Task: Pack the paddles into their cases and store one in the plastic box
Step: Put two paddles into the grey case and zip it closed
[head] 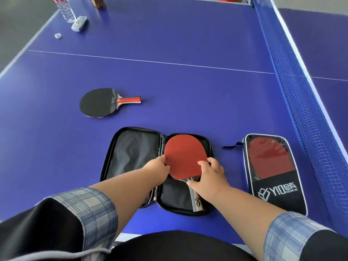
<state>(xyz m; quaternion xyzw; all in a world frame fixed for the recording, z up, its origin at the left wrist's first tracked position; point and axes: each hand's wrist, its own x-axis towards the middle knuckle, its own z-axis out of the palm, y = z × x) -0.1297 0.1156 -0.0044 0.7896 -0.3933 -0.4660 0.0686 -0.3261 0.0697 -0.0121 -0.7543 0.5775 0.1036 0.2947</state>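
An open case [131,153] lies flat on the near middle of the tabletop [188,91], with a red paddle [184,153] in its right half, handle toward the person. The left hand [157,165] grips the blade's left edge with curled fingers. The right hand [211,176] holds the right edge, fingers curled on the rubber and thumb by the neck. A black paddle [98,103] lies loose at far left. A closed case [278,196] at right, beside the net [301,102], shows another paddle through its window.

Three paddles [99,103] [185,157] [269,159], two cases [131,153] [278,194], one bottle [66,10] and one cap [58,35].
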